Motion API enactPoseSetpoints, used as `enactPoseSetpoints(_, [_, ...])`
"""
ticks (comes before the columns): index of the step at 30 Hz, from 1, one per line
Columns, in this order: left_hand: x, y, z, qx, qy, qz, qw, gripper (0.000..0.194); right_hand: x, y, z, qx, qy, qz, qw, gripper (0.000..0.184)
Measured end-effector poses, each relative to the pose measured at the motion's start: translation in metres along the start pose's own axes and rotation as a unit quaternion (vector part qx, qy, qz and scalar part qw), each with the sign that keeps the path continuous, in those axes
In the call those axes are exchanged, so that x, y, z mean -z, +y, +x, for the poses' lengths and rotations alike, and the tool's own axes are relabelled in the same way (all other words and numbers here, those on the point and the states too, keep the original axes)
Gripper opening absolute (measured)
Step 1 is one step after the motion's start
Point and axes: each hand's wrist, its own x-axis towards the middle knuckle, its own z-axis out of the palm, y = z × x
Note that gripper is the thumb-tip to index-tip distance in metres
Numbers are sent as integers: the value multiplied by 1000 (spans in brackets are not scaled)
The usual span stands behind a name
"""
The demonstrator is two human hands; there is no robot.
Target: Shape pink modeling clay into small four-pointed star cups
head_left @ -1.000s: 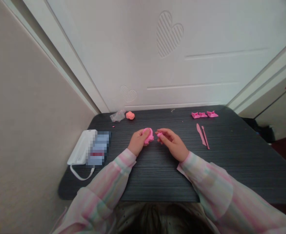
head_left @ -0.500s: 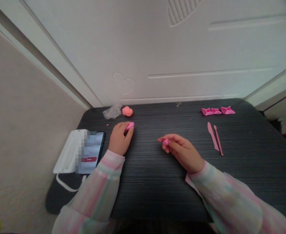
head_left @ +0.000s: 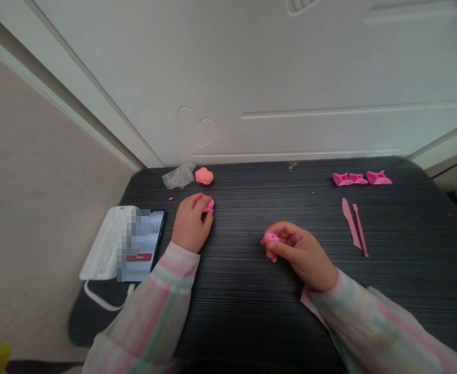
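My left hand (head_left: 191, 221) rests at the left middle of the dark table, below the orange clay lump (head_left: 204, 176). Its fingers and thumb curl round a lump of pink clay (head_left: 205, 203), partly hidden under them. Nearer the centre, my right hand (head_left: 296, 249) pinches a small piece of pink clay (head_left: 271, 238) between thumb and fingertips, a little above the tabletop. A pink plastic knife (head_left: 351, 223) and a thin pink modelling stick (head_left: 360, 230) lie side by side to the right of that hand.
Pink folded clay shapes (head_left: 357, 178) sit in a row at the back right. A crumpled clear wrapper (head_left: 179, 176) lies back left. A phone (head_left: 145, 246) and a white power bank (head_left: 106, 244) with a cable (head_left: 102, 301) occupy the left side. A white panel (head_left: 291, 78) rises behind.
My left hand has carried the pink clay lump left and back, away from my right hand, down to the table. My right hand keeps its small piece. The view has shifted.
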Motion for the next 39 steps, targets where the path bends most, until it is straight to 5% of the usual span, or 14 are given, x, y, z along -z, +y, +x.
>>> enactPoseSetpoints(9, [1, -1, -1, 7, 2, 28, 1000, 25, 2, -1, -1, 61, 14, -63, 996, 29])
enactPoseSetpoints(18, [3, 4, 1, 46, -11, 17, 999, 37, -1, 5, 1, 31, -1, -43, 999, 21])
enactPoseSetpoints(30, [7, 9, -1, -21, 100, -19, 995, 32, -1, 10, 1, 78, 17, -47, 996, 23])
enactPoseSetpoints(35, [6, 10, -1, -28, 108, -39, 993, 28, 0, 5, -3, 59, 22, -124, 990, 23])
enactPoseSetpoints(39, [7, 11, -2, -39, 123, -38, 991, 25, 3, 5, -2, 110, 56, -206, 971, 21])
